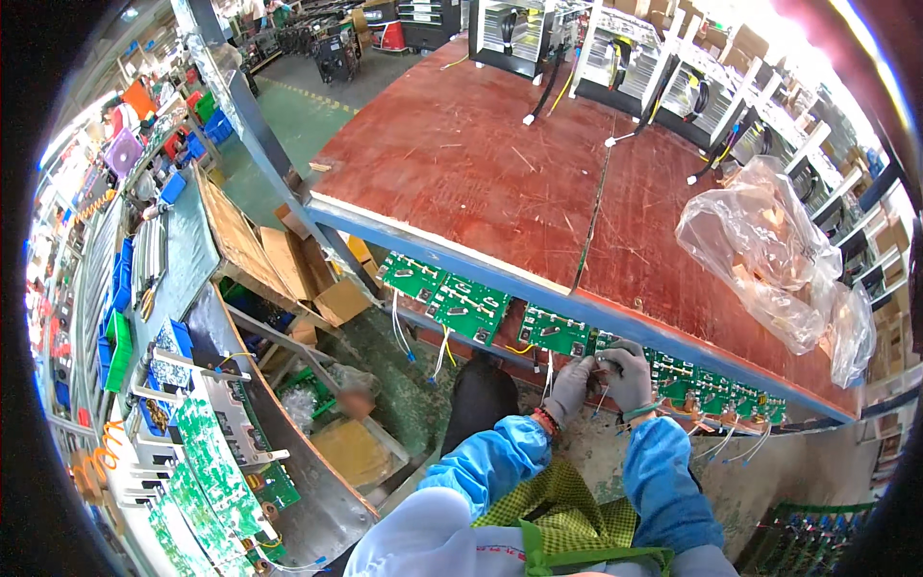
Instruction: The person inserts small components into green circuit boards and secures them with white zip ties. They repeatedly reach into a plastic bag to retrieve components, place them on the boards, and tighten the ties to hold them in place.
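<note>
My left hand [571,387] and my right hand [630,374], both in grey gloves, are close together just below the front edge of the red-topped table. Their fingers are bent and closed, and what is between them is too small and hidden to make out. A green circuit board [555,332] lies beside my left hand, and white wires [550,373] hang down next to it. To the right of my right hand, a row of more green boards [711,387] continues under the table edge. Two larger boards [468,308] [411,276] lie farther left, with white and yellow wires dangling.
On the red tabletop [461,173] are a clear plastic bag [769,260] and, at the back, metal-framed units [615,58] with trailing cables. A side bench at left carries stacked circuit boards [207,462] and blue bins [120,274]. Cardboard boxes [336,298] stand between.
</note>
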{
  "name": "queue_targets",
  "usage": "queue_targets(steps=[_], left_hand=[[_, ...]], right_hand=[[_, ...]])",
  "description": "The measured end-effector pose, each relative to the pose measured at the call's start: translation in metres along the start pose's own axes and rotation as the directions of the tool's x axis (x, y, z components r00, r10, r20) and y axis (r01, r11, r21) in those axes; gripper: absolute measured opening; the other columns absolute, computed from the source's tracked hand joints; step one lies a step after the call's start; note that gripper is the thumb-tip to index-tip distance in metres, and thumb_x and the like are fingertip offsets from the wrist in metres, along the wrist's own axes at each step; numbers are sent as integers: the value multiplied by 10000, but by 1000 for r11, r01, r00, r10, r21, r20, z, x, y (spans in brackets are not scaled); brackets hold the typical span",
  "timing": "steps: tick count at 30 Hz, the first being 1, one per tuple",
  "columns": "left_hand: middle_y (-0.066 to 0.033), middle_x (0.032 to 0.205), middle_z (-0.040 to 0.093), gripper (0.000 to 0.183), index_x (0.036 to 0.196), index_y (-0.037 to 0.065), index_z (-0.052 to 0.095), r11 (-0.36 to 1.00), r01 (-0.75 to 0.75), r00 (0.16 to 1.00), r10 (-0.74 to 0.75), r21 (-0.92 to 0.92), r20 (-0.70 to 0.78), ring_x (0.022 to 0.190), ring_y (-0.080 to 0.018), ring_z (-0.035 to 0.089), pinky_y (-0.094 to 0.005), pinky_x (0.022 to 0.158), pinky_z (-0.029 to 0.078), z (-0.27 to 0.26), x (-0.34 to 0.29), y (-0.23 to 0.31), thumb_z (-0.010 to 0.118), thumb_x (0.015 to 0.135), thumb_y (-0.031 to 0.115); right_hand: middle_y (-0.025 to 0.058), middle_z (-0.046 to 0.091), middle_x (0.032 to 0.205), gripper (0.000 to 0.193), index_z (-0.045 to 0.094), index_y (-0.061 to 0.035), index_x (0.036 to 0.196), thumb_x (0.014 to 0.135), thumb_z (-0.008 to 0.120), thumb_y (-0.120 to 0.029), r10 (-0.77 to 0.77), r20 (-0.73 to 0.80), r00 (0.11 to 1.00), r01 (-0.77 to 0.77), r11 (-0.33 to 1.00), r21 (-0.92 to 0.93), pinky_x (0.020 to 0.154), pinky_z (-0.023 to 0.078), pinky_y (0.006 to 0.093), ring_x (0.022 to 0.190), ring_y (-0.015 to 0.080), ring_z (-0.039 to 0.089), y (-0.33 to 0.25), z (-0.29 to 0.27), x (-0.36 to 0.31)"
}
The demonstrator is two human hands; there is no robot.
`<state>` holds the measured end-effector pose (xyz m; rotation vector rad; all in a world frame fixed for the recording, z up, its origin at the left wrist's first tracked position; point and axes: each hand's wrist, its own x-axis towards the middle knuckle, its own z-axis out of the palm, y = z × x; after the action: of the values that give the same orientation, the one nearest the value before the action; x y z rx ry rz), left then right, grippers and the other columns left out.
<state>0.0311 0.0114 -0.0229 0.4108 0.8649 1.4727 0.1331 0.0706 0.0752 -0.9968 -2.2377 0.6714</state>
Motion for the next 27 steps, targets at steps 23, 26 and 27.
queue_targets(steps=[23, 26, 27], left_hand=[[-95, 932, 611, 269, 1045, 13, 612, 821, -330, 919, 392, 467, -41, 831, -190, 563, -325, 734, 457, -3, 5, -9, 496, 950, 236], [-156, 1004, 612, 257, 1094, 11, 600, 896, -195, 969, 239, 400, -63, 912, -260, 593, -362, 804, 464, -7, 4, -4, 494, 941, 190], [-150, 987, 612, 262, 1088, 12, 601, 941, -135, 980, 173, 310, -98, 897, -254, 591, -358, 798, 464, -6, 4, -2, 481, 951, 201]], right_hand=[[184, 581, 901, 244, 626, -35, 955, 721, 593, 27, -86, -26, 996, 82, 986, -142, 780, 465, 416, 895, 366, 559, 2, -2, -2], [190, 584, 908, 211, 630, -31, 905, 711, 577, 33, 75, -104, 992, -76, 997, -14, 805, 456, 424, 905, 378, 546, -10, 8, -9], [191, 586, 908, 191, 633, -28, 884, 711, 577, 31, 84, -156, 984, -82, 996, 19, 806, 454, 427, 903, 381, 543, -18, 9, -8]])
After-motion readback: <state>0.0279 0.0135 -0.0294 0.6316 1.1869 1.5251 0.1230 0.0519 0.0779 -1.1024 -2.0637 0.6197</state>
